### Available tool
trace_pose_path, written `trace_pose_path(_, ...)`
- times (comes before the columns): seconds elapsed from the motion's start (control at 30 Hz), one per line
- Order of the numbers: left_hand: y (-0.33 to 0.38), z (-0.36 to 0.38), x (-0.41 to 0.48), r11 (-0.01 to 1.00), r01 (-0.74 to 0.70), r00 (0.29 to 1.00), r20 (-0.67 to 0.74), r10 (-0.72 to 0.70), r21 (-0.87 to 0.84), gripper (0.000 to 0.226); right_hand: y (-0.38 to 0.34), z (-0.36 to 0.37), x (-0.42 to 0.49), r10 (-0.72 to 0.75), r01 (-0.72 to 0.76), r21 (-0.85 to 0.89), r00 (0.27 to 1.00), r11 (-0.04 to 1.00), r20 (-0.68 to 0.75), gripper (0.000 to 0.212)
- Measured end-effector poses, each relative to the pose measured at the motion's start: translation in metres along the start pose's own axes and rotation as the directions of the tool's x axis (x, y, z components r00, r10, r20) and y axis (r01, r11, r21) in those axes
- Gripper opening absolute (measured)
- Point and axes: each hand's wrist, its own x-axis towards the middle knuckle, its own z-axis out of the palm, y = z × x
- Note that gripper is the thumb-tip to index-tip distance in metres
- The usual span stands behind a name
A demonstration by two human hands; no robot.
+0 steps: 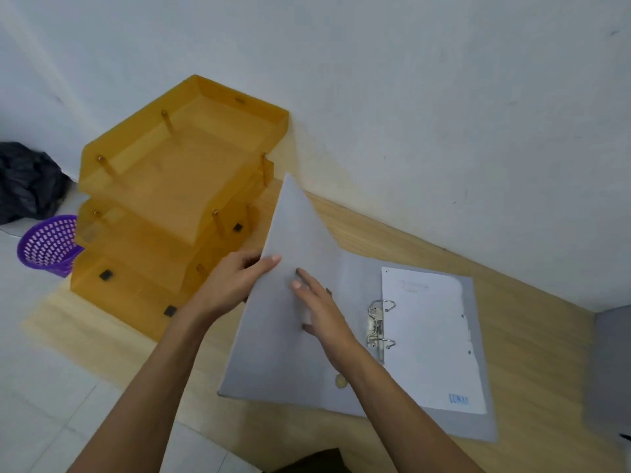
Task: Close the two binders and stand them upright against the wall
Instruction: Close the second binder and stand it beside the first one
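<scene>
Here, 2 hands (239, 281) lift 1 binder (341, 353) cover beside 3 trays (177, 186).

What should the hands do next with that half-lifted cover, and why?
Probably swing the cover on over the rings and paper. The left hand grips its raised edge, the right hand rests on its inner face, and the binder lies open.

- Soft, even, fairly bright light is falling across the white wall (444, 97), casting only faint shadows.
- Wide-angle distortion is bending the edges.
- Everything is looking slightly soft, with no glare.
</scene>
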Motion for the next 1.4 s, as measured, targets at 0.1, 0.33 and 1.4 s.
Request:
trace_pose_path(0.1,0.018,0.032,0.003,0.996,-0.033,0.998,0.055,0.038,-0.085,0.047,-0.024,-0.02,-0.004,-0.036,0.045,0.151,0.998,0.987,-0.061,0.053)
trace_pose_path(0.33,0.003,0.131,0.027,0.975,-0.151,0.94,0.282,0.193,-0.162,0.062,-0.083,-0.109,-0.005,-0.086,0.106,0.052,0.951,0.993,-0.298,0.055)
trace_pose_path(1.4,-0.085,0.262,-0.005,0.943,0.223,0.974,-0.01,-0.228,0.247,0.074,0.154,-0.219,-0.068,0.141,-0.306,-0.574,0.939,0.759,-0.314,0.089)
